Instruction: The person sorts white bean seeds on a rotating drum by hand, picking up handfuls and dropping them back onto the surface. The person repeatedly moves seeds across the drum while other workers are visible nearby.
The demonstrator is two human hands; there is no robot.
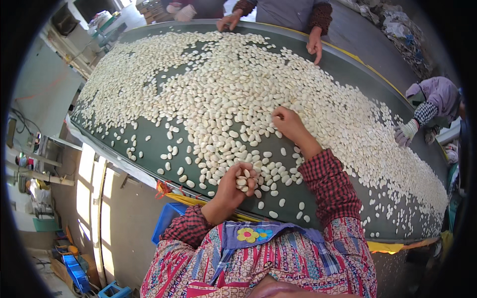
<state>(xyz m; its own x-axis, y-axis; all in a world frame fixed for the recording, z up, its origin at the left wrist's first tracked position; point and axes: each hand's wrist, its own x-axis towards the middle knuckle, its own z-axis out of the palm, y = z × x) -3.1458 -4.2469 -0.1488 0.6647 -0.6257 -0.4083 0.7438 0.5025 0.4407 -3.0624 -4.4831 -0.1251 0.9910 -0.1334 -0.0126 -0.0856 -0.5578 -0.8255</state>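
Pale white beans lie in a thick layer over the dark green conveyor belt. My left hand is near the belt's close edge, palm turned up, with several beans cupped in its curled fingers. Farther in and to the right, my right hand hovers over or touches the bean layer. Its thumb and fingers are bent together, and whether a bean is between them is hidden. Loose single beans are scattered between my hands and my body.
Across the belt, a person's hands rest near the far edge. At the right, another person's gloved hand reaches onto the beans. A blue plastic bin sits below the near edge, by my left sleeve. Yellow cloth lines the edge.
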